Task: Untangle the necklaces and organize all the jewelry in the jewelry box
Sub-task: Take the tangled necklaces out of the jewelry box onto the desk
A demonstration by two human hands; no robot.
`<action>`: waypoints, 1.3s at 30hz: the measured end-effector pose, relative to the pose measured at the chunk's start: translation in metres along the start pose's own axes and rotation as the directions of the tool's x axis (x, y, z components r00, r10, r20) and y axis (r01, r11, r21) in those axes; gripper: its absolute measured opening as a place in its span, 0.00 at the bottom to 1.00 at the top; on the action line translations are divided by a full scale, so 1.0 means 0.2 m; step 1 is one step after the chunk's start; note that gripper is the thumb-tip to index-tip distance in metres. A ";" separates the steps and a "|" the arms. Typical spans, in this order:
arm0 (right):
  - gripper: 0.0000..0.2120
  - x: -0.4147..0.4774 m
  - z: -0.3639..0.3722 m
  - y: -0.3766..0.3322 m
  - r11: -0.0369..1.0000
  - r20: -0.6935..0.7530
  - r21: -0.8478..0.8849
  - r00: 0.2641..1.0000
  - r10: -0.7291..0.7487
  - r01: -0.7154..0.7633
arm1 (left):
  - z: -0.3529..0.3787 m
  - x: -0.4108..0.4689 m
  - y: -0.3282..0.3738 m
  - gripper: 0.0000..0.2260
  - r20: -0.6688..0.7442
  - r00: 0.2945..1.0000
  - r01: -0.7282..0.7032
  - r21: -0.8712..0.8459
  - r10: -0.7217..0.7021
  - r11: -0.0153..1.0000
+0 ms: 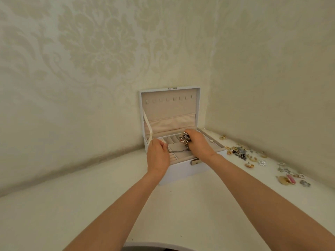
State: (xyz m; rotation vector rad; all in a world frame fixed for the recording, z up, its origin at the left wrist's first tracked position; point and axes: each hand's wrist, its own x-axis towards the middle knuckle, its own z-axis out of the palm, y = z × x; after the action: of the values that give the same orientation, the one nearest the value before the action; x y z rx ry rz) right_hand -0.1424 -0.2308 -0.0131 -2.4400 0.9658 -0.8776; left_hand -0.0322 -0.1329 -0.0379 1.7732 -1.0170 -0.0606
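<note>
Over the open jewelry box (181, 172) our left hand (158, 157) pinches a chain (178, 151), our right hand (200, 144) grips its beaded cluster (184, 137); many loose pieces (240, 153) lie outside, unsorted.

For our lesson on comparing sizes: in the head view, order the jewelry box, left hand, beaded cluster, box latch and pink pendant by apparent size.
1. jewelry box
2. left hand
3. beaded cluster, held by the right hand
4. latch and pink pendant: look alike, and the pendant may lie nearer, so unranked.
</note>
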 end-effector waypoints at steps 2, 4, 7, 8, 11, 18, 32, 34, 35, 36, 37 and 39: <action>0.13 0.00 0.00 0.00 0.999 0.002 -0.045 1.000 0.004 -0.004 | 0.00 0.00 -0.01 0.07 0.021 1.000 -0.010 0.026 0.009 1.000; 0.11 -0.02 0.01 0.00 0.993 -0.013 -0.117 1.000 -0.008 0.006 | 0.00 0.01 -0.02 0.07 0.036 0.999 -0.024 0.046 0.023 0.999; 0.13 -0.08 0.01 0.00 0.960 -0.051 -0.280 0.998 -0.036 0.020 | 0.00 0.02 -0.02 0.06 0.076 0.995 -0.072 0.159 0.060 0.985; 0.15 -0.10 0.01 0.00 0.944 -0.057 -0.330 0.997 -0.044 0.023 | 0.00 0.02 -0.02 0.07 0.095 0.992 -0.099 0.207 0.081 0.973; 0.17 -0.13 0.01 -0.02 0.889 -0.041 -0.457 0.998 -0.044 0.021 | -0.01 0.03 -0.02 0.09 0.128 0.987 -0.130 0.244 0.101 0.961; 0.11 -0.20 -0.06 -0.08 0.871 -0.002 -0.490 1.000 0.020 -0.018 | -0.03 0.04 -0.03 0.05 0.223 0.959 -0.204 0.113 0.175 0.973; 0.14 -0.28 -0.05 -0.13 0.876 -0.104 -0.473 0.993 0.054 -0.097 | -0.02 0.07 -0.02 0.05 0.244 0.961 -0.145 0.029 0.134 0.989; 0.14 -0.26 -0.04 -0.12 0.886 -0.082 -0.454 0.995 0.060 -0.091 | -0.01 0.08 -0.02 0.05 0.242 0.962 -0.132 0.003 0.127 0.991; 0.14 -0.25 -0.05 -0.12 0.896 -0.075 -0.434 0.995 0.072 -0.098 | -0.01 0.09 -0.01 0.05 0.245 0.961 -0.136 0.013 0.129 0.991; 0.13 -0.24 -0.05 -0.11 0.913 -0.075 -0.393 0.993 0.092 -0.114 | -0.01 0.09 -0.01 0.06 0.249 0.959 -0.147 0.038 0.133 0.988; 0.13 -0.22 -0.06 -0.10 0.934 -0.077 -0.329 0.989 0.124 -0.142 | -0.01 0.09 -0.01 0.06 0.252 0.958 -0.163 0.070 0.141 0.984; 0.13 -0.18 -0.09 -0.07 0.967 -0.084 -0.147 0.976 0.199 -0.210 | -0.02 0.08 0.00 0.06 0.241 0.954 -0.212 0.126 0.177 0.969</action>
State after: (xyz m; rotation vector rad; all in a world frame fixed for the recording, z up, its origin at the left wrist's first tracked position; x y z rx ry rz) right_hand -0.1694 -0.1976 -0.0069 -2.3921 1.3307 -0.8471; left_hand -0.0206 -0.1413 -0.0288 1.8208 -1.3911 -0.0667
